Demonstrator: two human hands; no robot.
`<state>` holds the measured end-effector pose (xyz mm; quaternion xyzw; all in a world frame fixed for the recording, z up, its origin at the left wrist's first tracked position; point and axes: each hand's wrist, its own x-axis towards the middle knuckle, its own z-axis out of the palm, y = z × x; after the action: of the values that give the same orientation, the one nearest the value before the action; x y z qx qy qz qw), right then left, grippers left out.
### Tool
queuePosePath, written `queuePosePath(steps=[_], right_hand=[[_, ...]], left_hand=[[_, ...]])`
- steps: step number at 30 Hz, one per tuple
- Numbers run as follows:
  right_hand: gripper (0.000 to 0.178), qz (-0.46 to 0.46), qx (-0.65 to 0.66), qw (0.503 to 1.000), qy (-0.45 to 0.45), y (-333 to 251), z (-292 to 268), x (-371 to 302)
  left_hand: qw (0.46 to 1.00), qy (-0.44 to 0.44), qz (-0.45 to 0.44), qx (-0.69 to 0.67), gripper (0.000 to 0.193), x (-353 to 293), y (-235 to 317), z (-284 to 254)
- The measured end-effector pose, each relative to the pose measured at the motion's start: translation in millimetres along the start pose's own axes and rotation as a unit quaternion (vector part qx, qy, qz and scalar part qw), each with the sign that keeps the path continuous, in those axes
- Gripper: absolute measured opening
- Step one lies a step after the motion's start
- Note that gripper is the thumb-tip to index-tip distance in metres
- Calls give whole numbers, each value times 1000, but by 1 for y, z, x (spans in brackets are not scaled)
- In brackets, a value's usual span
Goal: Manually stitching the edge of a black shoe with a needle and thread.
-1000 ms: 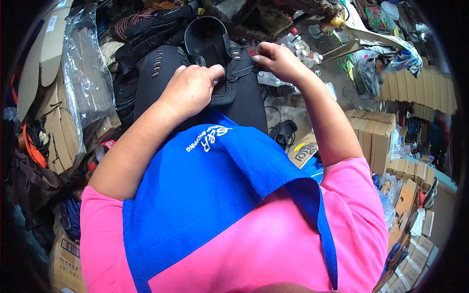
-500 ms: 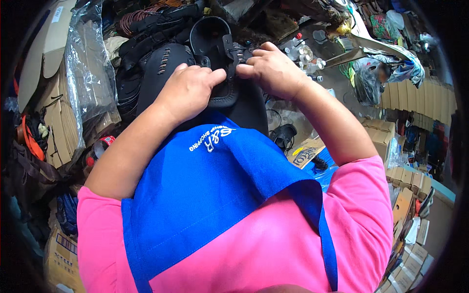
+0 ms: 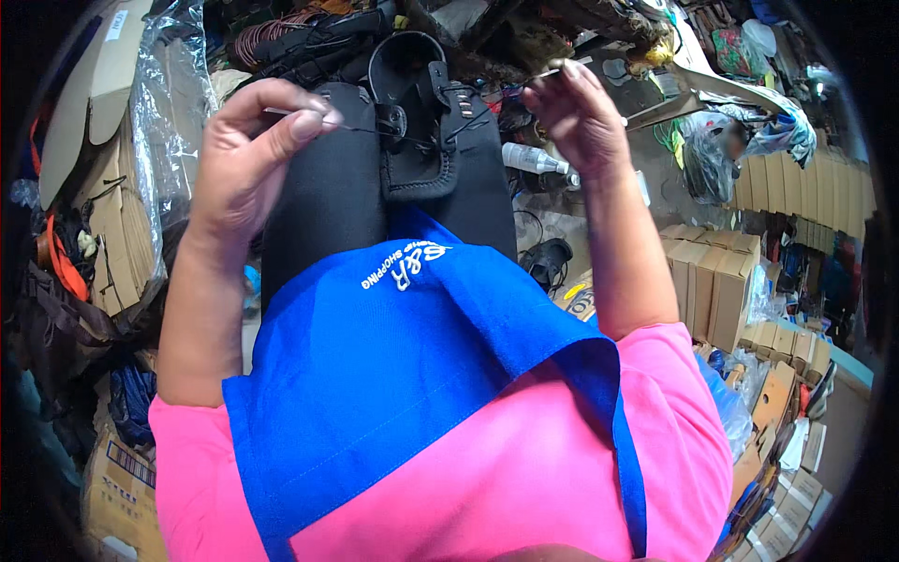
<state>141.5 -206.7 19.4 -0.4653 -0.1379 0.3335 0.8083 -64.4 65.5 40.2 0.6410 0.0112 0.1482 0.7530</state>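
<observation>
A black leather sandal with stitched edges rests on my lap between my thighs, its heel end pointing away from me. My left hand is raised to the left of it, thumb and forefinger pinched on a dark thread. That thread runs to the strap of the sandal. Up at the right, apart from the sandal, my right hand pinches a thin dark strand at its fingertips; whether it is thread or a needle is too small to tell. Light stitches show beside the sandal's right strap.
A blue apron covers my front. Clear plastic bottles lie on the floor to the right. Stacked cardboard boxes stand further right. Cardboard sheets and clear plastic wrap lean at the left.
Both hands have left the sandal and spread apart, the left going up and left, the right up and right. A dark thread now stretches from the sandal to my left hand.
</observation>
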Motion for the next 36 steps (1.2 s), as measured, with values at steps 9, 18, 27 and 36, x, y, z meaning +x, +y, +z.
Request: queuePosePath(steps=[9,18,27,36], right_hand=[[13,10,-124,984,131,-12,-13,-18],[23,0,-444,894,60,-28,-36,-31],[16,-51,-632,749,-195,7,26,12],[19,-28,-618,752,-226,6,22,18]], left_hand=[[983,81,-152,-66,9,-35,-34,-42],[959,-8,-66,274,23,-12,-28,-34],[912,-176,39,370,36,63,-61,48],[898,-271,-15,346,21,72,-72,43]])
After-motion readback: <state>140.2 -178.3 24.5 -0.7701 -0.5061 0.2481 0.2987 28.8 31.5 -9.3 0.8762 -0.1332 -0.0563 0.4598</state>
